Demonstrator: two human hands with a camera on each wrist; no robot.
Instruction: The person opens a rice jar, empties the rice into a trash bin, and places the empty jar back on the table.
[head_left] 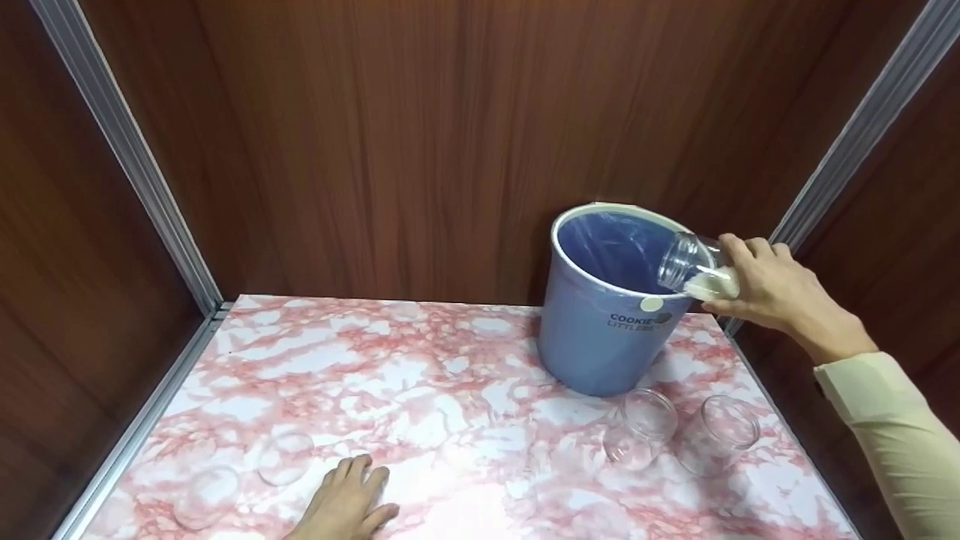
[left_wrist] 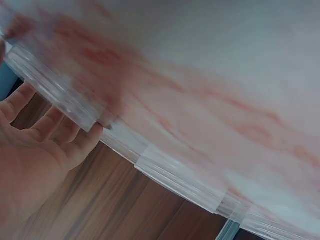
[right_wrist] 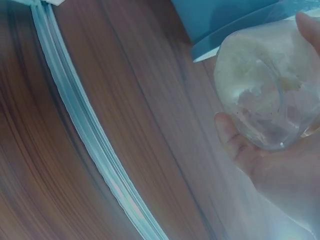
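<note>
My right hand [head_left: 776, 289] grips a clear jar [head_left: 691, 262] from its base end. Tipped on its side, the jar points its mouth over the rim of the blue bin [head_left: 592, 330]. Pale, whitish contents [head_left: 711, 284] lie along the jar's lower wall. In the right wrist view, the jar's base [right_wrist: 265, 95] rests between thumb and fingers. My left hand [head_left: 341, 502] is low over the tabletop, fingers loosely extended, beside a clear round lid-like piece [head_left: 286, 459]. In the left wrist view, its fingers are by a clear ridged rim [left_wrist: 52, 87]; whether they touch is unclear.
Two clear jars [head_left: 718, 435] stand in front of the bin at the right. Another clear round piece [head_left: 206, 496] lies at the left. The red-and-white marbled tabletop [head_left: 420, 390] is bounded by brown wood-grain panels [head_left: 420, 150] with metal corner posts.
</note>
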